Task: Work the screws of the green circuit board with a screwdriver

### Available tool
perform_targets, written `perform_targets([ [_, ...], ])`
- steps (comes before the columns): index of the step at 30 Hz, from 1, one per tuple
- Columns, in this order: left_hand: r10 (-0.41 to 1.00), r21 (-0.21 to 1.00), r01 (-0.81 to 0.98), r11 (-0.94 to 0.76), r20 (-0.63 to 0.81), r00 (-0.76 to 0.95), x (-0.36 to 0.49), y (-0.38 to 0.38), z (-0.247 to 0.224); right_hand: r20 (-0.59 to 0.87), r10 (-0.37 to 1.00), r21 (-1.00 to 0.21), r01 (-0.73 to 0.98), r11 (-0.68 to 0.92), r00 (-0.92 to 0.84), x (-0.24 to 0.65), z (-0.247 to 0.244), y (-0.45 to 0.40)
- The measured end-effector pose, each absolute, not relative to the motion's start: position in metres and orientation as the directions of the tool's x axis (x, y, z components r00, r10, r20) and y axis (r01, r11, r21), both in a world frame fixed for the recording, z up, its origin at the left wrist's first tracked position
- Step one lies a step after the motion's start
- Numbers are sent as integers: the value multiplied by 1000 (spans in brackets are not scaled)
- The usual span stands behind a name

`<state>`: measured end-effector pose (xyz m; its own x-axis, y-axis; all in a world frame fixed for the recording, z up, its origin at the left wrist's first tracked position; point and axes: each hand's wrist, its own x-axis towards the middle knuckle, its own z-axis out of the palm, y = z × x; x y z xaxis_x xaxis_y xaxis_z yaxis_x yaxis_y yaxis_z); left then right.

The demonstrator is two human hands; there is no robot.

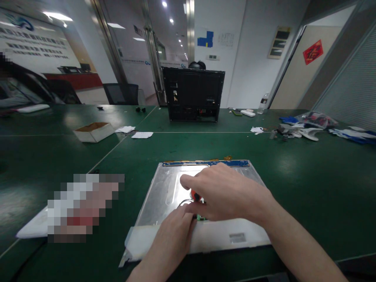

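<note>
A flat silvery metal panel (155, 192) lies on the green table, with a blue circuit strip (173, 163) along its far edge and a white strip (217, 235) along its near edge. Over the middle of the panel, my right hand (220, 192) is closed around a red and black tool handle (196, 195); the tool's tip is hidden. My left hand (176, 227) rests on the near part of the panel, just below the tool, its fingertips mostly hidden. A thin dark cable and a small green part (201, 217) show between the hands.
A black open-backed monitor housing (194, 94) stands at the far side of the table (123, 156). An open box (94, 132) and papers lie at the back left, a pixelated item at the left. A bottle (263, 103), bags and scraps lie at the back right.
</note>
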<state>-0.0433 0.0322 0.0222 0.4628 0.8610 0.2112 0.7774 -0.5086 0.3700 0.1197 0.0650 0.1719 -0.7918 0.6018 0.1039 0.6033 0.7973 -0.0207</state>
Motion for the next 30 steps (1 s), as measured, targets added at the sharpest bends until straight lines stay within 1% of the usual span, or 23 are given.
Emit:
perform_targets([
  [3,860,363,780,-510,202,469,-44,32,23,101,614,-14,616,788,-783,118,173,67],
  [6,864,389,772,-503,184,469,-45,31,23,97,624,0,627,779,-775,118,173,66],
  [9,855,398,758,-517,202,477,-45,31,23,97,614,-7,617,787,-783,119,174,64],
  [15,865,344,794,-502,192,464,-44,31,23,60,605,-39,604,796,-794,119,175,65],
  [19,871,377,787,-488,158,465,-44,30,25,83,633,-13,635,773,-769,118,175,65],
  [22,869,393,777,-492,168,466,-44,30,26,91,616,-12,617,787,-783,119,175,63],
  [26,866,372,783,-499,176,468,-43,31,27,100,586,-36,585,810,-804,120,173,63],
  [30,865,344,794,-501,174,470,-42,31,27,82,618,-38,618,786,-782,118,173,65],
])
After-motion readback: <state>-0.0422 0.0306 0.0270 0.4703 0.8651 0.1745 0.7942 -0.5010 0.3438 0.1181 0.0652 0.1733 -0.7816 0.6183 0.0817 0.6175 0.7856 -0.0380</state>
